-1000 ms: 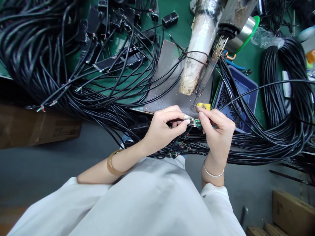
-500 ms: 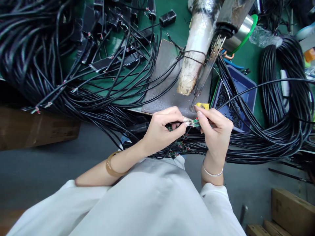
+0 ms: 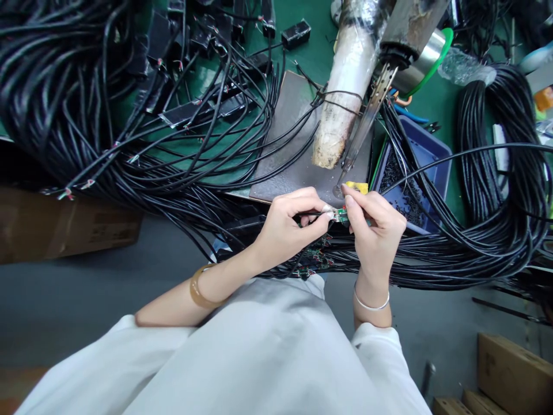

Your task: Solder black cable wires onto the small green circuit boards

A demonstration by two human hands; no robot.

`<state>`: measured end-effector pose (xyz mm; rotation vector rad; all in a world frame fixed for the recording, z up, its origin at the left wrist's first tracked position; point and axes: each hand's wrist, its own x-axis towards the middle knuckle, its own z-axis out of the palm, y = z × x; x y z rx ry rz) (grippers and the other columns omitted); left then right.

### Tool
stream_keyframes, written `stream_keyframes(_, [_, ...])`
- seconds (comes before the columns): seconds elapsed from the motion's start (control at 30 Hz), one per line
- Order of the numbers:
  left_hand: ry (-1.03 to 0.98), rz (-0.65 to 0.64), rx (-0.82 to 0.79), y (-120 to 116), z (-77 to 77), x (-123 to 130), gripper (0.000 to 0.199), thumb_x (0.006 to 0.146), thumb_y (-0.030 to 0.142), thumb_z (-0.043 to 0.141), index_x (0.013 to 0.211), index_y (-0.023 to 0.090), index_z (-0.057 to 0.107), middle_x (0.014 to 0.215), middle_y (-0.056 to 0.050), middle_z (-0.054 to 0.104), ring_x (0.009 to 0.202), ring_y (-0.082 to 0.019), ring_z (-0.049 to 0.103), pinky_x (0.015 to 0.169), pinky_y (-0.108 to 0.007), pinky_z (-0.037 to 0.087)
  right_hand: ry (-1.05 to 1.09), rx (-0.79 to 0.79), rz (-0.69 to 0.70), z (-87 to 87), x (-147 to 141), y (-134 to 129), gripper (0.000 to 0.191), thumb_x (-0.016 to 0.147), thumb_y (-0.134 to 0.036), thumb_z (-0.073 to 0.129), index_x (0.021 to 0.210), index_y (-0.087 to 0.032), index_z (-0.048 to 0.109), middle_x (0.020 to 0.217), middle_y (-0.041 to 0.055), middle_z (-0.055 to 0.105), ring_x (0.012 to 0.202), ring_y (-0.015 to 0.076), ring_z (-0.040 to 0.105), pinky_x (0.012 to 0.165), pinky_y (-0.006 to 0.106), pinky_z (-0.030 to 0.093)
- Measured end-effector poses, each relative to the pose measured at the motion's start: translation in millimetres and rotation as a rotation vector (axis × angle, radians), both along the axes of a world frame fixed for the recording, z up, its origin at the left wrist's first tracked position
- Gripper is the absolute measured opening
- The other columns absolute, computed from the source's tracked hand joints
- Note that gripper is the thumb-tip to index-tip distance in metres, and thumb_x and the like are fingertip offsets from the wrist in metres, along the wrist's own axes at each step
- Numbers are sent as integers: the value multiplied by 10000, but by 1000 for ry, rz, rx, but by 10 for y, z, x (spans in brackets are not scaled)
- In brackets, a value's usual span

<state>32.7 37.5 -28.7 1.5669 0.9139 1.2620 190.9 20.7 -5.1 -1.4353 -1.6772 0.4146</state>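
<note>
My left hand pinches the end of a black cable, whose thin wires show at the fingertips. Between thumb and fingers, my right hand grips a small green circuit board. The wires and the board meet in the narrow gap between both hands; whether they are joined is too small to tell. Just above the right fingertips points the tip of a mounted soldering iron, beside a yellow sponge-like block. Below the hands hang more small green boards on black cables.
Black cables pile up at left, with a coil at right. A white wrapped tube juts over a grey mat. A blue tray holds small black pieces. A solder spool stands behind.
Both hands stay together at the board with the same pinch. My right hand has shifted very slightly left, closer to my left fingertips.
</note>
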Motion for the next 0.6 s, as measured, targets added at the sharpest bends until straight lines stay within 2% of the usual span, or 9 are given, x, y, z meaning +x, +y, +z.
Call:
stream_keyframes(0.1, [-2, -5, -27, -2, -8, 14, 97, 779, 56, 648, 752, 114, 721, 628, 32, 514, 532, -53, 431, 513, -194, 370, -17, 4, -8, -11, -3, -1, 224, 955, -223, 593, 1097, -226, 766, 717, -14, 635, 637, 93, 563, 651, 266, 482])
stream_keyframes(0.27, [-66, -81, -223, 32, -6, 5, 93, 776, 105, 656, 730, 119, 735, 630, 11, 536, 567, -75, 457, 509, -208, 358, -65, 60, -20, -8, 3, -6, 228, 954, -212, 595, 1107, -224, 763, 693, -15, 621, 621, 91, 541, 647, 255, 494])
stream_keyframes(0.37, [-83, -104, -278, 59, 9, -2, 88, 754, 113, 661, 708, 117, 735, 616, 15, 513, 567, -76, 439, 509, -215, 335, -90, 92, -6, -30, 2, 6, 236, 952, -195, 595, 1119, -229, 758, 717, -10, 645, 634, 95, 555, 656, 256, 503])
stream_keyframes(0.5, [-75, -68, -307, 56, 43, 11, 84, 727, 94, 645, 652, 113, 679, 585, 43, 456, 518, -47, 353, 481, -209, 261, -162, 126, -4, -64, -3, 19, 242, 962, -200, 584, 1138, -230, 746, 786, 1, 703, 671, 101, 614, 684, 262, 536])
stream_keyframes(0.6, [-66, -25, -326, 48, 53, 26, 99, 725, 89, 629, 630, 113, 638, 583, 52, 423, 514, -39, 323, 482, -212, 228, -193, 253, -93, -28, 18, -24, 294, 934, -150, 607, 1173, -265, 734, 865, 1, 741, 700, 108, 661, 670, 257, 553])
